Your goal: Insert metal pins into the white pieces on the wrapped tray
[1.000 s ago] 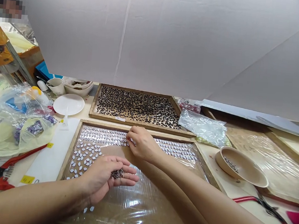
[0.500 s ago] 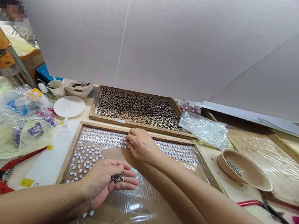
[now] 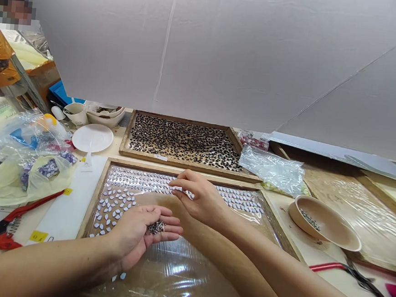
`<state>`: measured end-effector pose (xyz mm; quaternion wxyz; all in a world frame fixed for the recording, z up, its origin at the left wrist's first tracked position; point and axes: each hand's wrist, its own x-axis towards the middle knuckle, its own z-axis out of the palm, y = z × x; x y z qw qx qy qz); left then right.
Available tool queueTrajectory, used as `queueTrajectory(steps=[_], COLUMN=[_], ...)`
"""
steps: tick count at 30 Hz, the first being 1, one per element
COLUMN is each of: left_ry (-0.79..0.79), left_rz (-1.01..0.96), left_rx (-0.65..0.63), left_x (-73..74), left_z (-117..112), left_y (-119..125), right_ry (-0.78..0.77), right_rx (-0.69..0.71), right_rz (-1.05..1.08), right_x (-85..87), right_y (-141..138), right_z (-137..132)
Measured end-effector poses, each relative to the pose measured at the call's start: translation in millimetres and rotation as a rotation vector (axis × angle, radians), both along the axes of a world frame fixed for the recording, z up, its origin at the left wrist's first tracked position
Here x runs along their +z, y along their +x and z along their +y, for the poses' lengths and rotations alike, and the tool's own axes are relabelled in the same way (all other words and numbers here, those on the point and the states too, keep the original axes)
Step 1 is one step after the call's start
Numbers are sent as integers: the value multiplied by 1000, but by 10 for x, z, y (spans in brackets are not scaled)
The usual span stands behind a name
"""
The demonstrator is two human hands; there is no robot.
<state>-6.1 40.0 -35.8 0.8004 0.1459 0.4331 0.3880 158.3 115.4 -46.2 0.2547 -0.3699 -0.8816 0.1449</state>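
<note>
My left hand (image 3: 143,233) lies palm up over the near wooden tray (image 3: 94,200), cupping a small heap of tiny metal pins (image 3: 155,227). My right hand (image 3: 197,196) hovers just above the tray's upper rows, fingers curled with thumb and forefinger pinched; what they hold is too small to make out. The tray is lined with clear film and carries rows of small pale teardrop pieces (image 3: 130,180), neat along the top and looser at the left.
A second wooden tray (image 3: 184,143) full of dark pieces lies behind. A tan bowl (image 3: 322,220) with more pins sits at right, beside a plastic bag (image 3: 271,170). Red-handled pliers (image 3: 10,225), plastic bags, a white plate (image 3: 92,138) and cups stand at left. A person is at far left.
My right hand has lifted off the top row of pieces and drawn slightly back toward my left hand. The left hand has stayed put with its pins.
</note>
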Motion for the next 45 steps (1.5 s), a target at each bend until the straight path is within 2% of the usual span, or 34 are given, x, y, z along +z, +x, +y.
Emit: queueTrajectory(steps=[3,6,13,19,22,27,29,32,36,40,45], left_ry=[47,63,55,50,37,11,20,10,-16,-15,-18], left_rz=[-39,-57,-63,-58,-55,-99,-124,-82,-19,6,22], left_rx=[-10,19,38,56,41,34,-8,-65,-93,-146,-181], left_x=[-2,-23,-32,-24,-16,13,24,36,39,20,2], left_z=[-6,-18,-24,-28,-28,-15,-9,-7,-15,-20,-22], left_y=[2,-5,-19,-24,-24,-16,-12,-9,-6,-6,-9], right_ry=[-200,-258,-210,-15,11,-235,-275,-206,-54,-1,46], right_rx=[39,59,51,27,24,39,14,-55,-121,-120,-80], right_rz=[100,71,142,114,107,176,196,148,-12,-110,-167], right_x=[92,95,27,11,26,90,96,43,-115,-238,-271], right_y=[-54,-119,-154,-220,-234,-161,-114,-48,-8,-33,-66], right_z=[-224,-356,-417,-499,-509,-438,-360,-201,-12,66,64])
